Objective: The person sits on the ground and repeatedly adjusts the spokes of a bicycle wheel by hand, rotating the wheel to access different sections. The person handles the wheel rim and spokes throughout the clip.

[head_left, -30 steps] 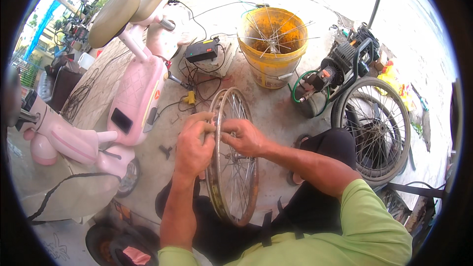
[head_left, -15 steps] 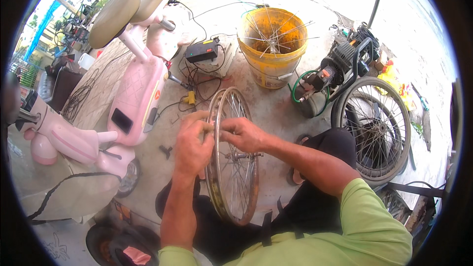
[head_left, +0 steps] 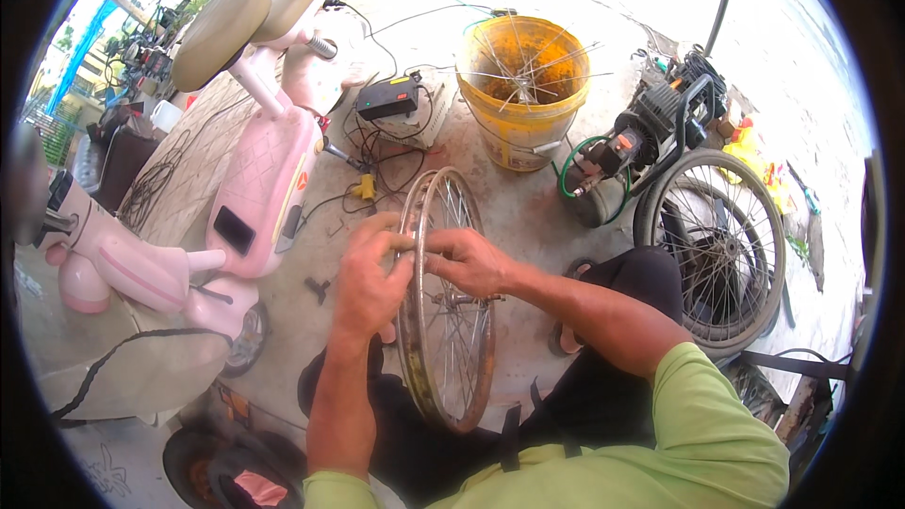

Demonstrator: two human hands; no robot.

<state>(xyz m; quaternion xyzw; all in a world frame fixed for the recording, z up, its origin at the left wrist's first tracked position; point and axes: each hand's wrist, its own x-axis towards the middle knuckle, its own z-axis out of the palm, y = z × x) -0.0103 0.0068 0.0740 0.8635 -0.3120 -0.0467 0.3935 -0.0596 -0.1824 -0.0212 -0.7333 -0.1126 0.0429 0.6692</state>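
A bare bicycle wheel (head_left: 412, 351), its metal rim worn and rusty, stands upright between my legs without a tyre. Spokes run inside it to a hub with an axle (head_left: 462, 300). My left hand (head_left: 370, 269) is closed at the rim's left, outer face, thumb and fingers bent against the metal. From the other side my right hand (head_left: 467, 260) pinches at the same stretch of rim, near the spokes. The two hands' fingertips almost meet across the rim. Any small part between them is hidden.
Ahead stands a yellow bucket (head_left: 518, 137) holding loose spokes. An air compressor (head_left: 650, 123) and a tyred wheel (head_left: 644, 217) are at right. A pink scooter (head_left: 259, 188) lies at left, near a black charger box (head_left: 387, 97), cables and a dark T-shaped part (head_left: 318, 290).
My right fingers have shifted slightly left, closer against the rim. The wheel and my left hand have hardly moved.
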